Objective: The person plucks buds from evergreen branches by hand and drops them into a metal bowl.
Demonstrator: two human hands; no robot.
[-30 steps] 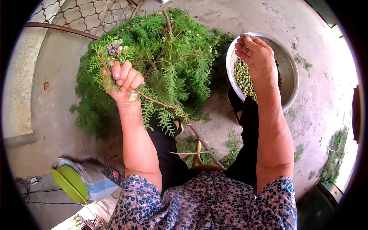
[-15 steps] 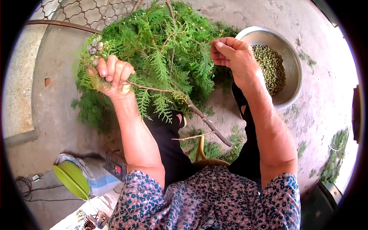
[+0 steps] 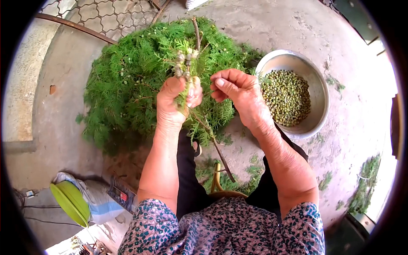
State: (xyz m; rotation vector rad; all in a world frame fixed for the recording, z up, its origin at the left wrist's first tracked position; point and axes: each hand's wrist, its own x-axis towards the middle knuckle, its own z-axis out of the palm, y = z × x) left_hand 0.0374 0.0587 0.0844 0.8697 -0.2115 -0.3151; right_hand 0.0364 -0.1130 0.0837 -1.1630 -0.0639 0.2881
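My left hand point(image 3: 174, 102) is closed round a leafy evergreen branch point(image 3: 222, 157), whose bare woody stem slants down to the right. A cluster of pale brownish cones point(image 3: 187, 57) stands up above the fist. Just to the right, my right hand point(image 3: 244, 95) has its thumb against its curled fingers. Anything inside that pinch is too small or hidden to make out. A metal bowl point(image 3: 319, 85) beside the right wrist holds a heap of small round green cones point(image 3: 289, 100).
Behind both hands lies a large pile of green cuttings point(image 3: 123, 80) on the concrete floor. A metal lattice point(image 3: 114, 17) is at the upper left. At the lower left are a lime-green basin point(image 3: 72, 199) and a whitish sack point(image 3: 102, 202). Loose sprigs point(image 3: 367, 185) lie at the right.
My left hand has moved right with the branch, bringing the cone cluster to the middle. My right hand has come down and left, nearer to it. The view has shifted slightly.
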